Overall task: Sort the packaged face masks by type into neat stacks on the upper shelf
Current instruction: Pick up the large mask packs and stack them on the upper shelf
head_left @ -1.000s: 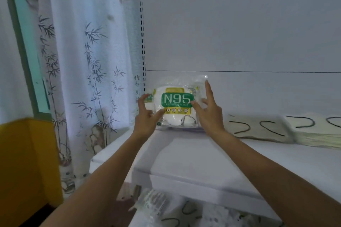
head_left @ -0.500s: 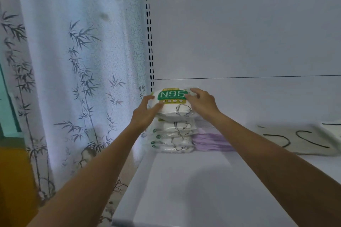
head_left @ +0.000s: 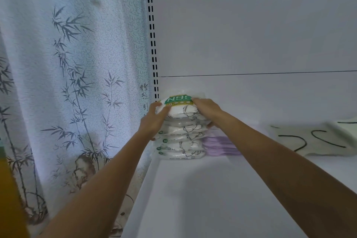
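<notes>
A stack of several white N95 mask packs (head_left: 180,141) stands at the far left end of the white upper shelf (head_left: 202,189), against the back panel. The top N95 pack (head_left: 179,102), with a green and yellow label, lies on that stack. My left hand (head_left: 154,120) grips its left edge, thumb on top. My right hand (head_left: 206,109) grips its right side, fingers curled over the pack. Right beside the stack lies a low pile of lilac mask packs (head_left: 220,146). Further right lie flat pale packs with black ear loops (head_left: 316,139).
A white curtain with a bamboo print (head_left: 77,83) hangs left of the shelf. The slotted shelf upright (head_left: 152,44) runs up behind the stack. A white back panel (head_left: 251,35) closes the shelf. A yellow surface (head_left: 9,199) shows at the lower left.
The N95 pack, held upright in front of me a second ago, now lies flat on top of the stack. Both hands stay on it. The view has moved closer and up.
</notes>
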`<state>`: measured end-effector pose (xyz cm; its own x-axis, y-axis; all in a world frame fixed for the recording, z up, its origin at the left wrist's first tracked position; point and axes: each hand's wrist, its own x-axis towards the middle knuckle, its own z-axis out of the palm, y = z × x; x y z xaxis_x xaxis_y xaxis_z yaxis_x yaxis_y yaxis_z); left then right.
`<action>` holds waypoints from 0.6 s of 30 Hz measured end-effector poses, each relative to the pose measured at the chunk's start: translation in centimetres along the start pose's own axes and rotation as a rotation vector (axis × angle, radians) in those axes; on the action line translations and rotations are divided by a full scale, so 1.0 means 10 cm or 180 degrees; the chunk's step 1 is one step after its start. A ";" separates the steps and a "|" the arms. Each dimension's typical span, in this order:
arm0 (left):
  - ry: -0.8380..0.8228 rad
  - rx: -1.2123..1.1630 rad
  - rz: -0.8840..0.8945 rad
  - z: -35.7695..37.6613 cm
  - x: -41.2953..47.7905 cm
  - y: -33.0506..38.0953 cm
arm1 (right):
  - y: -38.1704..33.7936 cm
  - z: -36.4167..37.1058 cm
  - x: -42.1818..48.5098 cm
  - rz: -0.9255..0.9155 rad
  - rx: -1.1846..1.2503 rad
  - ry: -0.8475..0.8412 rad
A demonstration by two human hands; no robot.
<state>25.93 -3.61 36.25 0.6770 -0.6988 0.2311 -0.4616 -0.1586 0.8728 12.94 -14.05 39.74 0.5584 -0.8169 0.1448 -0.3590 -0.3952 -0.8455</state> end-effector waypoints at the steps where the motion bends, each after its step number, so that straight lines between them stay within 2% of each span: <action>1: 0.0030 -0.0050 -0.0051 0.00 0.01 -0.02 | -0.01 0.03 0.02 -0.0033 -0.0068 0.0031; 5: 0.0118 -0.0120 -0.0024 0.02 0.03 -0.07 | 0.02 0.10 0.13 0.0004 -0.0268 0.0126; 10: -0.0076 0.0100 0.0087 -0.08 0.04 -0.05 | 0.03 0.07 0.20 0.0169 -0.0224 0.0141; 18: 0.0092 0.0186 0.0020 0.09 0.13 -0.04 | 0.09 0.08 0.29 0.0387 -0.0144 0.0174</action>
<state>26.46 -5.06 35.78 0.6899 -0.6795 0.2497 -0.4980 -0.1952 0.8449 14.82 -16.47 39.00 0.4676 -0.8811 0.0714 -0.4555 -0.3094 -0.8347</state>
